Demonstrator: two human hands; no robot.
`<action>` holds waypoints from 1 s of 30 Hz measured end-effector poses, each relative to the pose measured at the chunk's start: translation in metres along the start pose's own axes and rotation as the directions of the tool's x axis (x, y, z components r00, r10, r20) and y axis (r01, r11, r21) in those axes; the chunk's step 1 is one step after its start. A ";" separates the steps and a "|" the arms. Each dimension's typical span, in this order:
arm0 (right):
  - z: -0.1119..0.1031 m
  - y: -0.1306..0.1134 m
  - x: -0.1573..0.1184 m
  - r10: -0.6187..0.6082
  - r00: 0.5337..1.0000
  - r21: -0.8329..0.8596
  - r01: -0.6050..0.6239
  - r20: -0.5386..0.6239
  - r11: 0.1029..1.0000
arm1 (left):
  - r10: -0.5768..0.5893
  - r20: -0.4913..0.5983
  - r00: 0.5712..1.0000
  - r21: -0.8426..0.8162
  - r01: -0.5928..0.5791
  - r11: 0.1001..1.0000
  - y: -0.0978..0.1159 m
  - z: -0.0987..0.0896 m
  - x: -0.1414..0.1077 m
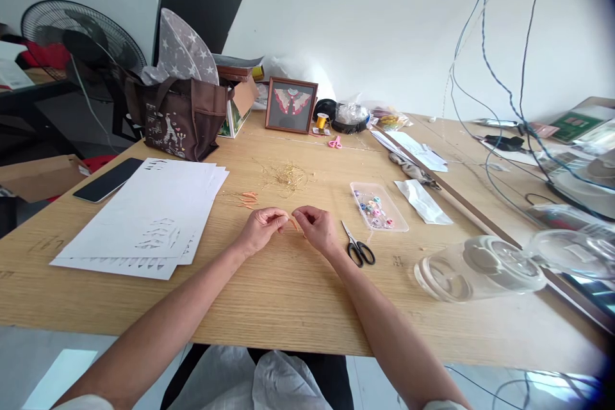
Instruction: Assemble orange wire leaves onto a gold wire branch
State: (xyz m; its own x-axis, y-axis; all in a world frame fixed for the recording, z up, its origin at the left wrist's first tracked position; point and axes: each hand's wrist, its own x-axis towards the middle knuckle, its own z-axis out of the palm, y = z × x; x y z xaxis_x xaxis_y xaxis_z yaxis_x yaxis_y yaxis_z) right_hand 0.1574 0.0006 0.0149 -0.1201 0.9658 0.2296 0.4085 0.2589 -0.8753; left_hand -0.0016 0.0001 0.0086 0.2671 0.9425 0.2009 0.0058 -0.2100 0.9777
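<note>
Close together over the middle of the table, my left hand (263,229) and my right hand (316,226) both pinch a small orange strip (293,223). Its ends are hidden by my fingers, and I cannot make out whether it is paper or thread. Just beyond my left hand lie several similar orange pieces (248,199) with thin wires. Behind them is a loose tangle of gold wire (288,176). Black-handled scissors (358,248) rest to the right of my right hand, blades pointing away from me.
White sheets with cut-outs (129,218) and a dark tablet-like slab (109,179) lie at left. A clear tray of beads (379,208), a white packet (423,202) and a clear jar (480,269) are at right. Behind stand a brown bag (185,118), a framed piece (291,104) and pink scissors (335,142).
</note>
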 end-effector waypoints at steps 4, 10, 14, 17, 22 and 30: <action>0.007 -0.003 -0.004 -0.023 0.999 0.009 0.023 -0.032 1.000 | -0.076 -0.106 0.991 -0.259 0.046 0.965 -0.001 0.003 0.000; 0.016 -0.003 -0.007 -0.020 0.989 0.008 0.021 -0.148 1.000 | -0.059 -0.143 0.988 -0.192 0.031 0.981 -0.001 0.006 -0.002; 0.016 -0.002 -0.005 0.006 0.982 0.028 -0.001 -0.189 1.000 | -0.040 -0.087 0.995 -0.133 0.028 0.991 0.006 0.006 -0.003; 0.015 -0.002 -0.004 0.015 0.978 0.044 -0.006 -0.208 0.999 | -0.046 -0.079 0.996 -0.116 0.037 0.993 0.009 0.006 -0.004; 0.016 -0.002 -0.004 0.015 0.979 0.055 -0.004 -0.201 0.998 | -0.047 -0.110 0.993 -0.113 0.034 0.993 0.007 0.005 -0.003; 0.016 -0.003 -0.005 0.039 0.982 0.082 -0.024 -0.184 0.996 | -0.240 -0.071 0.968 -0.394 0.193 0.898 0.004 0.005 -0.001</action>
State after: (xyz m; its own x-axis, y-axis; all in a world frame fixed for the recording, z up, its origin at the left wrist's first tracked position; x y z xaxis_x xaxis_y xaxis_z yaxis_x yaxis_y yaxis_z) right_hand 0.1425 -0.0051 0.0100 0.0638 0.9608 0.2699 0.3356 0.2340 -0.9125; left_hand 0.0033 -0.0026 0.0125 0.1884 0.9814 -0.0356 -0.3232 0.0962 0.9414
